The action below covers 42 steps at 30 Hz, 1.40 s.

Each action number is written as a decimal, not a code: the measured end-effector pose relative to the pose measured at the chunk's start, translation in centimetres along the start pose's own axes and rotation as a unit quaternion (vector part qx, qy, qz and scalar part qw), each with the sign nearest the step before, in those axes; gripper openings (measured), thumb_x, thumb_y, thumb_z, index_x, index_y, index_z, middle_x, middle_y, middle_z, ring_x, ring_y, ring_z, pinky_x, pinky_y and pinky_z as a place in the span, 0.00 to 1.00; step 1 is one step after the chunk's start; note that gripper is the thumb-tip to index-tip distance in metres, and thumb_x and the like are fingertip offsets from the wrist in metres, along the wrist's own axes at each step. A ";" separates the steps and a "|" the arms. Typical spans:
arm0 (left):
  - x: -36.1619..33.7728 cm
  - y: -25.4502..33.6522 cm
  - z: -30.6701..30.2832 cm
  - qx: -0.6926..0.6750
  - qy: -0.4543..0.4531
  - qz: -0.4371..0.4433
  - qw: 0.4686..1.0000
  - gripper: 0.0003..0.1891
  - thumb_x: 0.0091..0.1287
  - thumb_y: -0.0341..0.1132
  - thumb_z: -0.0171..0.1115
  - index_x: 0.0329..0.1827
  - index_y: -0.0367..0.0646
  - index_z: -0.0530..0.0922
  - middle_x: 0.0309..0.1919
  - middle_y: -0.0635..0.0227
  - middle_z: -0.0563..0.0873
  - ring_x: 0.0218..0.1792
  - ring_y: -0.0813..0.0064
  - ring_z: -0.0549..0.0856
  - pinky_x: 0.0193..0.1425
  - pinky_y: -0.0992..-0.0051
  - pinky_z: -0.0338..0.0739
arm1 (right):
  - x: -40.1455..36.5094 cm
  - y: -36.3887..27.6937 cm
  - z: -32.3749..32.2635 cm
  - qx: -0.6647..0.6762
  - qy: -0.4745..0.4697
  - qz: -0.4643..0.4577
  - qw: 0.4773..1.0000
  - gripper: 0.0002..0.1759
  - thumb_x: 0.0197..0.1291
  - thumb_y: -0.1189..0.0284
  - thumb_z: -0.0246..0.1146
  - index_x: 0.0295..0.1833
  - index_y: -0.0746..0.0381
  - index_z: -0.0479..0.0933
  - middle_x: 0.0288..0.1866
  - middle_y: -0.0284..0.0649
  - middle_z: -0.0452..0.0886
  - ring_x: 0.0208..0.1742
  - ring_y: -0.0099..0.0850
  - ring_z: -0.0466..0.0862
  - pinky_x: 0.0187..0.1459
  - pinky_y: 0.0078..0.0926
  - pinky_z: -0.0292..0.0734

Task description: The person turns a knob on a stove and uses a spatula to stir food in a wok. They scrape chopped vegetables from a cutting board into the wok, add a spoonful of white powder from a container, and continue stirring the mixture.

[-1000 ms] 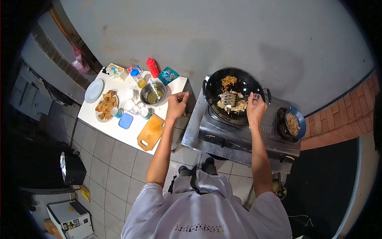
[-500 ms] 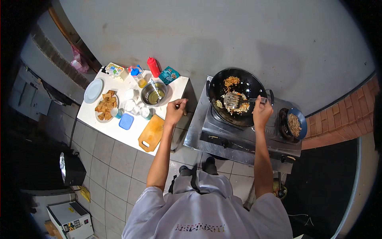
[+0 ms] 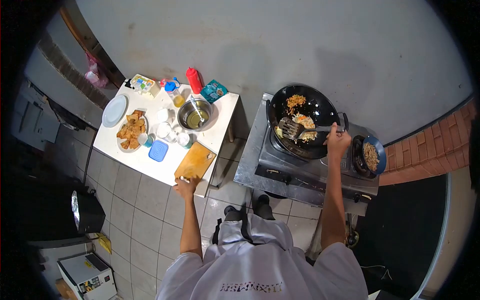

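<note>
My left hand (image 3: pixel 186 187) is at the handle end of the wooden cutting board (image 3: pixel 196 160), near the front edge of the white table, its fingers curled over the handle hole. In my right hand (image 3: pixel 337 139) is the handle of a slotted spatula (image 3: pixel 292 128), whose head lies in the black wok (image 3: pixel 325 107). Pale and orange food (image 3: pixel 305 121) sits beside and under the spatula, and a separate browned heap (image 3: pixel 295 101) is near the wok's far side. The wok stands on the steel stove (image 3: pixel 250 165).
On the white table (image 3: pixel 162 175) are a metal bowl (image 3: pixel 194 116), a plate of fried pieces (image 3: pixel 132 131), a blue lid (image 3: pixel 158 150), a red bottle (image 3: pixel 193 80) and white jars (image 3: pixel 165 131). A blue pan of food (image 3: pixel 371 156) stands right of the wok.
My left hand has moved down and left from the table's right edge to the board's handle, and the board has turned slightly. My right hand and the spatula have shifted a little in the wok.
</note>
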State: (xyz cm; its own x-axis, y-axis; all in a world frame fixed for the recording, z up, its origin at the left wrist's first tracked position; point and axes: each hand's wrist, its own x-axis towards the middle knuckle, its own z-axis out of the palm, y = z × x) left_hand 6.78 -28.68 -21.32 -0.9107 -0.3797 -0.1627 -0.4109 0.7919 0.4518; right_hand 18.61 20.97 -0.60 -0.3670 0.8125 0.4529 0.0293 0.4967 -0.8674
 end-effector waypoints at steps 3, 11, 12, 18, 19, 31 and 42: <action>0.4 -1.8 -0.4 -0.066 -0.043 -0.044 0.996 0.41 0.50 0.48 0.75 0.58 0.30 0.62 0.50 0.42 0.75 0.54 0.48 0.74 0.60 0.58 0.70 | 0.0 1.0 -0.5 -0.041 0.016 -0.007 0.999 0.17 0.63 0.71 0.62 0.22 0.67 0.72 0.13 0.34 0.73 0.10 0.22 0.72 0.12 0.24 0.66; 4.0 -7.2 6.2 -0.097 -0.105 -0.041 0.989 0.40 0.48 0.50 0.77 0.53 0.30 0.67 0.49 0.50 0.80 0.54 0.48 0.77 0.58 0.58 0.73 | -0.7 -1.1 -0.7 0.069 0.028 0.135 0.988 0.20 0.63 0.70 0.61 0.18 0.67 0.70 0.12 0.38 0.73 0.09 0.24 0.71 0.09 0.25 0.68; 3.5 -6.8 5.6 -0.090 -0.087 -0.055 0.991 0.40 0.47 0.49 0.78 0.53 0.30 0.67 0.49 0.50 0.80 0.53 0.48 0.78 0.57 0.58 0.74 | -0.8 -1.0 -0.9 0.069 0.029 0.135 0.988 0.20 0.63 0.70 0.61 0.18 0.67 0.70 0.12 0.38 0.73 0.09 0.24 0.71 0.09 0.25 0.68; 1.4 -4.1 2.1 -0.080 -0.037 -0.078 0.993 0.40 0.46 0.49 0.79 0.52 0.32 0.66 0.48 0.47 0.81 0.52 0.49 0.80 0.56 0.60 0.75 | -0.7 0.0 -2.5 0.091 0.052 0.190 0.976 0.22 0.63 0.71 0.61 0.17 0.67 0.68 0.14 0.41 0.74 0.09 0.27 0.71 0.10 0.27 0.69; 1.7 -4.4 2.3 -0.084 -0.048 -0.076 0.992 0.40 0.46 0.49 0.79 0.52 0.33 0.66 0.47 0.46 0.81 0.51 0.49 0.81 0.56 0.60 0.76 | -0.9 -0.3 -2.5 0.101 0.053 0.190 0.975 0.22 0.64 0.71 0.61 0.17 0.67 0.68 0.14 0.42 0.74 0.09 0.27 0.71 0.10 0.27 0.69; 1.5 -4.9 3.0 -0.051 0.030 -0.052 0.997 0.31 0.47 0.51 0.77 0.36 0.26 0.79 0.35 0.46 0.85 0.39 0.51 0.85 0.45 0.61 0.78 | 0.1 -2.9 -4.0 0.116 0.076 0.184 0.973 0.25 0.64 0.70 0.61 0.14 0.66 0.67 0.11 0.40 0.71 0.09 0.26 0.69 0.12 0.26 0.68; 0.7 -5.4 3.6 -0.134 0.029 -0.065 0.988 0.32 0.47 0.44 0.78 0.49 0.34 0.72 0.40 0.52 0.85 0.44 0.54 0.84 0.49 0.62 0.77 | 1.3 -10.2 -4.4 0.160 0.056 0.122 0.978 0.21 0.64 0.71 0.60 0.18 0.67 0.72 0.13 0.38 0.72 0.11 0.23 0.68 0.12 0.23 0.69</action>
State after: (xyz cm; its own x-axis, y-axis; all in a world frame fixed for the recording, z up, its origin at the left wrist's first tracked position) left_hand 8.19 -31.54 -27.07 -0.8441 -0.5024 -0.1873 -0.4907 0.5832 0.6473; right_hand 21.92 18.35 9.76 -0.2804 0.9321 0.2295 -0.1960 0.1784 -0.9642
